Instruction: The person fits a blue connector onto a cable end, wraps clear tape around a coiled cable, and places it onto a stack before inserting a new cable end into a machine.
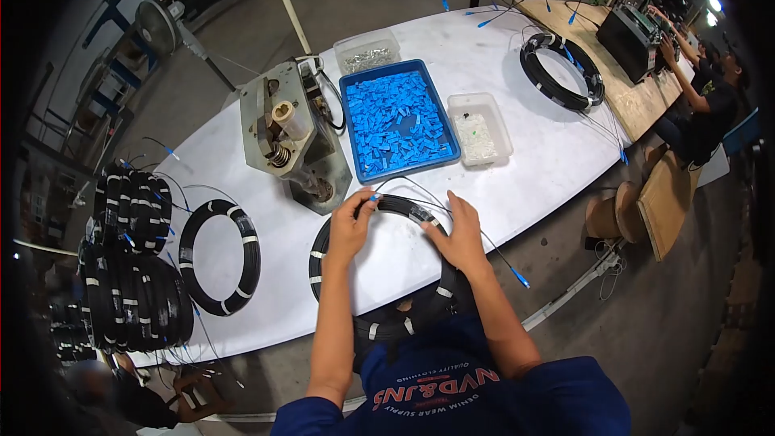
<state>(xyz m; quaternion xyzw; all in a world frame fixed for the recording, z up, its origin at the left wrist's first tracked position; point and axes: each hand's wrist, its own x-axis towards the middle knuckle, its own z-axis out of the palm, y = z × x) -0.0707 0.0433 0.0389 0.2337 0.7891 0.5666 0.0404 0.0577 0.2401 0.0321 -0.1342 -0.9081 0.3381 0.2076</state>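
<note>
A coil of black cable [316, 262] with white tape bands lies in front of me, over the table's near edge. My left hand [353, 226] is closed at its upper left side, thumb and fingers pinching a small blue connector [374, 198] on a cable end. From there a thin black cable arcs towards my right hand [460, 234]. That hand is open, thumb and fingers apart, at the coil's upper right beside a clear wrapped patch [421, 214]. Another cable end with a blue connector [521, 278] sticks out to the right past my wrist.
Ahead stand a blue tray [345, 125] of blue plastic pieces, two clear tubs [502, 133] and a metal press [311, 157]. More coils [219, 208] are stacked at left; another coil [529, 60] lies at right. A person [706, 105] works at a black machine [626, 40].
</note>
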